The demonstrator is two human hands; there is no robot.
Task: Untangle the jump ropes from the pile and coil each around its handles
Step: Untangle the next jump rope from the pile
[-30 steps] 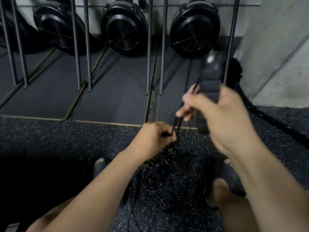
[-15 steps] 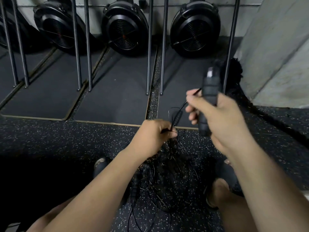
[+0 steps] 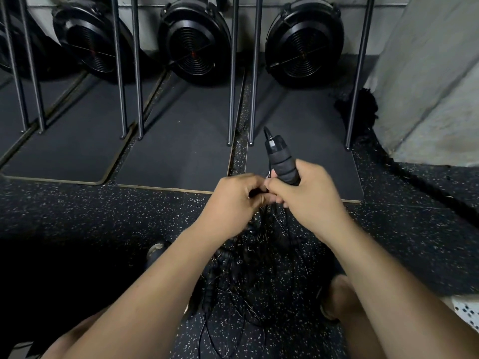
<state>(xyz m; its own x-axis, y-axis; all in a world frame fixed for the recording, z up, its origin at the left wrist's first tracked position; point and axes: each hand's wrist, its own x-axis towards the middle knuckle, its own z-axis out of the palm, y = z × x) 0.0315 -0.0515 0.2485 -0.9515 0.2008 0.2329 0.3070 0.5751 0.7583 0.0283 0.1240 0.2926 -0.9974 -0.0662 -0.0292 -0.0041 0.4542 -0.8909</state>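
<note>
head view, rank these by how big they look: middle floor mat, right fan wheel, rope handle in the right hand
1. middle floor mat
2. right fan wheel
3. rope handle, gripped by the right hand; it is nearest the camera, yet looks smallest

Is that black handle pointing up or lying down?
Up: the right hand grips the jump rope handle, its tip sticking above the fist.

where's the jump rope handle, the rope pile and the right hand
jump rope handle [image 3: 281, 160], head view, on the foam grip
rope pile [image 3: 248, 257], head view, on the tangled cords
right hand [image 3: 308, 195], head view, on its back
</note>
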